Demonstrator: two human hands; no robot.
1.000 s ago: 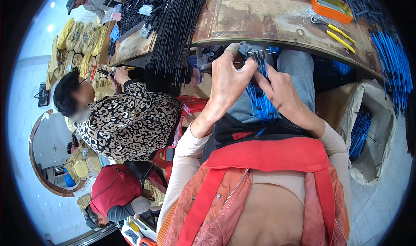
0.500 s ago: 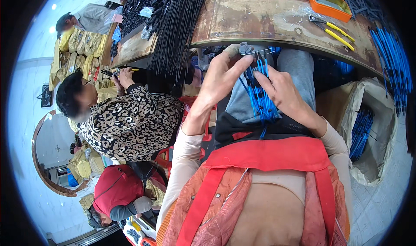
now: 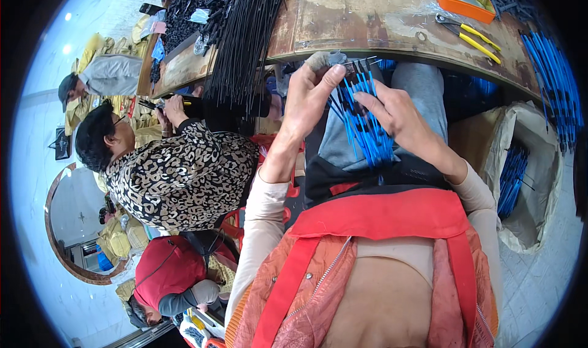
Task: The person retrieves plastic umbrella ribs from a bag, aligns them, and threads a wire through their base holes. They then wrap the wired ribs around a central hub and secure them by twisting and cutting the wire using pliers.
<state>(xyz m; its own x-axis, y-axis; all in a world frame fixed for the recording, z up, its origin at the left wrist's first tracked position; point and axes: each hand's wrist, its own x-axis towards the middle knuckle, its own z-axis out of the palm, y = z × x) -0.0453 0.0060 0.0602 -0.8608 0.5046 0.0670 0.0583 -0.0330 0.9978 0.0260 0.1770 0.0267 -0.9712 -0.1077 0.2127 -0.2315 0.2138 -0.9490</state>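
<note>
A bundle of blue cables with black sleeves and tips point(image 3: 367, 136) lies over my lap, fanned toward the table edge. My right hand point(image 3: 398, 112) is closed on the bundle from the right, thumb and fingers on its upper part. My left hand point(image 3: 309, 90) pinches at the bundle's upper end, thumb pressed toward the forefinger. A small grey piece point(image 3: 336, 57) shows at its fingertips, and a wrapping covers one finger. Thin metal-looking rods point(image 3: 366, 60) stick out to the right from that pinch, across the black tips. What exactly the left fingers grip is partly hidden.
Yellow-handled pliers point(image 3: 478, 41) and an orange tray point(image 3: 465, 3) lie on the worn wooden table point(image 3: 355, 26). Long black cables point(image 3: 245, 48) hang over its edge. At right are more blue cables point(image 3: 554, 90) and an open sack point(image 3: 539, 195). A co-worker in a patterned top point(image 3: 184, 176) sits left.
My left hand has shifted slightly left and up, and the blue cables' black tips show more between my hands. At the far left, a person in grey has moved lower in view.
</note>
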